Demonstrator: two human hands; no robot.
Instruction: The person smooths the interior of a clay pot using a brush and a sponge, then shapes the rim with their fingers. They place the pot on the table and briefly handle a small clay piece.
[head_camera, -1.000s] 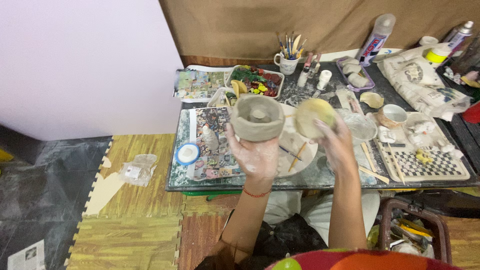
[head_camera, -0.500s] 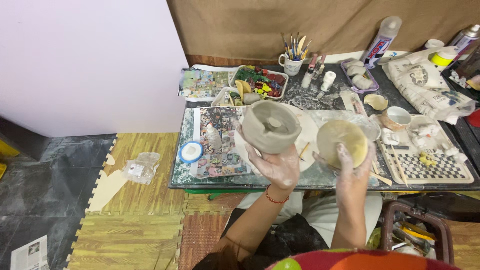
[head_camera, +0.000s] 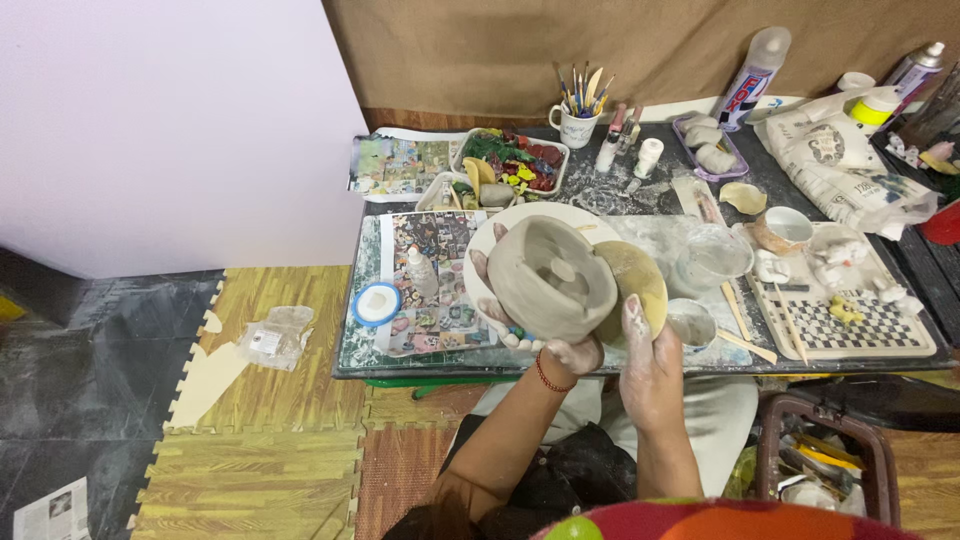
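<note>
Cradling a grey clay vessel above the middle of the frame, the left hand is seen spread beneath it, fingers curled up around the left wall and the palm bearing its weight, a red bead bracelet at the wrist. A round tan disc, apparently a clay slab, is held just to the right of the vessel by the right hand, whose fingers are pressed together flat behind it with the thumb along its lower edge; disc and vessel appear to touch or nearly touch at the vessel's right wall, though which cannot be told. The vessel is tilted so that its hollow, with lumps inside, faces the camera. Below both pieces a white round board lies on the dark work table, beside a collage-printed sheet and a blue-rimmed tape roll. A mug of brushes stands at upper centre, a checkered mat at right, and a clear plastic cup just right of the disc. The step in hand is judged to be the matching of disc to vessel; a careful alignment of the two rims would be called for, with light, even pressure so the soft walls are not deformed.
</note>
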